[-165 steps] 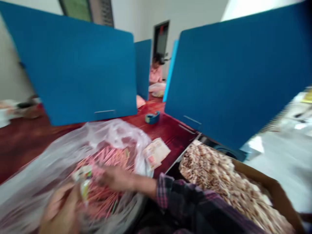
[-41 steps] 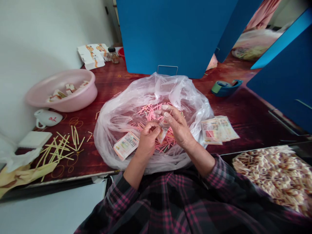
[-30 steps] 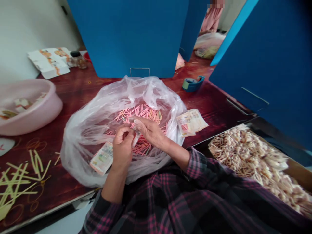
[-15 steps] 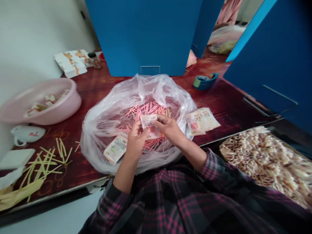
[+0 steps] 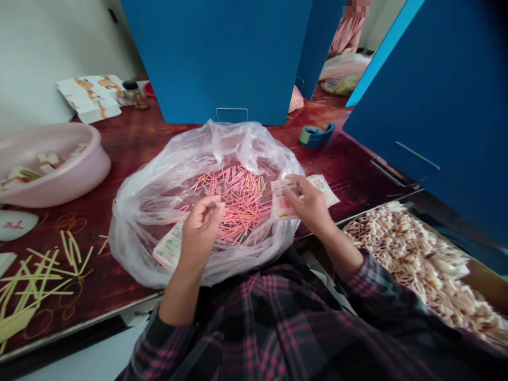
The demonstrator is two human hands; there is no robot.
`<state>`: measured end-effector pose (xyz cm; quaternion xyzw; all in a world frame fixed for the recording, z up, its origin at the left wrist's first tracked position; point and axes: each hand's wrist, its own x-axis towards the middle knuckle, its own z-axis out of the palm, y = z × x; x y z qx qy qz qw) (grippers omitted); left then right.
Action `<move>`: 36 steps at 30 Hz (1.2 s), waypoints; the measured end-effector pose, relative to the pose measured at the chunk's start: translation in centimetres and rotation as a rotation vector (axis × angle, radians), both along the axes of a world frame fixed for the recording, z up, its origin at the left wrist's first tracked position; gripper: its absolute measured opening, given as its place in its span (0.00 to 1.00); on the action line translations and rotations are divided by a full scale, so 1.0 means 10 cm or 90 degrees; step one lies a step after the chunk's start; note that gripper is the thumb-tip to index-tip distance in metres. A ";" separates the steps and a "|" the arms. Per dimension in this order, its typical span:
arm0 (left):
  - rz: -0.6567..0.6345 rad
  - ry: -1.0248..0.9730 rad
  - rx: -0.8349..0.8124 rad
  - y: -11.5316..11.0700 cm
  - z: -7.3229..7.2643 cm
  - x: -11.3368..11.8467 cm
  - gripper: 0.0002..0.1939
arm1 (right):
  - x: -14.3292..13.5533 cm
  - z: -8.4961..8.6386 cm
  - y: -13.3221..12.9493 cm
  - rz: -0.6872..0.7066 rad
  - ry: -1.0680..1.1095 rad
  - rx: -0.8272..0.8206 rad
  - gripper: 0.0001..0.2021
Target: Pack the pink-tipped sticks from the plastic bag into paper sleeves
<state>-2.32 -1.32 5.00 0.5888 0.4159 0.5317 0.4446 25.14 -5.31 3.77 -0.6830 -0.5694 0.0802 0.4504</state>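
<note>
My right hand (image 5: 311,203) pinches a small printed packet (image 5: 282,198) with pink showing through it, at the right rim of a clear plastic bag (image 5: 130,211). Many short pink sticks (image 5: 238,206) lie loose inside that open bag, a few orange or green among them. Above the bag's left half is my left hand (image 5: 200,227), its fingers curled and thumb close to them; whatever they may hold cannot be made out. Another printed packet (image 5: 169,246) with green shows beside my left wrist, partly covered. Beyond my right hand, more printed packets (image 5: 325,190) lie on the table, partly hidden.
Blue panels (image 5: 222,58) stand behind and right. A pink basin (image 5: 91,153), a white cup (image 5: 18,225) and yellow-green strips (image 5: 43,275) are on the left. A tape dispenser (image 5: 317,136) sits beyond the bag. Low right is a pile of pale pieces (image 5: 408,264). Another person (image 5: 349,34) shows behind.
My left hand has let go of the packet and moved left. My right hand has carried that packet right, towards the packets on the table. The view has shifted to the right.
</note>
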 end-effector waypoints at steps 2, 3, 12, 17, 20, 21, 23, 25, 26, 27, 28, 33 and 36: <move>0.067 0.089 0.036 -0.02 0.04 -0.26 0.14 | 0.25 -0.09 -0.06 -0.075 -0.152 -0.022 0.20; 0.099 0.144 0.054 -0.04 0.04 -0.42 0.13 | 0.34 -0.13 -0.08 -0.103 -0.219 -0.027 0.21; 0.173 0.549 0.054 -0.04 -0.49 -1.34 0.15 | -0.10 -0.10 0.13 0.197 -0.241 0.049 0.14; 0.183 0.569 0.057 0.02 -0.60 -1.34 0.12 | -0.62 -0.02 0.34 0.409 -0.348 -0.130 0.17; 0.205 0.539 0.074 0.01 -0.59 -1.33 0.11 | -0.78 -0.02 0.53 0.415 -0.385 -0.183 0.18; 0.214 0.526 0.076 0.00 -0.57 -1.33 0.11 | -0.80 -0.01 0.59 0.410 -0.386 -0.193 0.18; 0.238 0.503 0.083 -0.03 -0.52 -1.33 0.10 | -0.83 0.03 0.71 0.402 -0.375 -0.194 0.19; 0.271 0.480 0.119 -0.08 -0.44 -1.29 0.09 | -0.85 0.10 0.76 0.398 -0.322 -0.157 0.15; 0.284 0.468 0.147 -0.10 -0.39 -1.25 0.09 | -0.88 0.14 0.77 0.401 -0.270 -0.133 0.10; 0.289 0.456 0.177 -0.12 -0.33 -1.20 0.09 | -0.91 0.18 0.75 0.409 -0.203 -0.116 0.07; 0.282 0.444 0.204 -0.14 -0.28 -1.13 0.09 | -0.95 0.22 0.72 0.424 -0.125 -0.113 0.13; 0.175 0.385 0.240 -0.17 -0.16 -0.68 0.11 | -1.20 0.27 0.51 0.523 0.206 -0.198 0.31; 0.123 0.291 0.180 -0.15 -0.18 -0.51 0.10 | -1.21 0.21 0.45 0.498 0.311 -0.188 0.26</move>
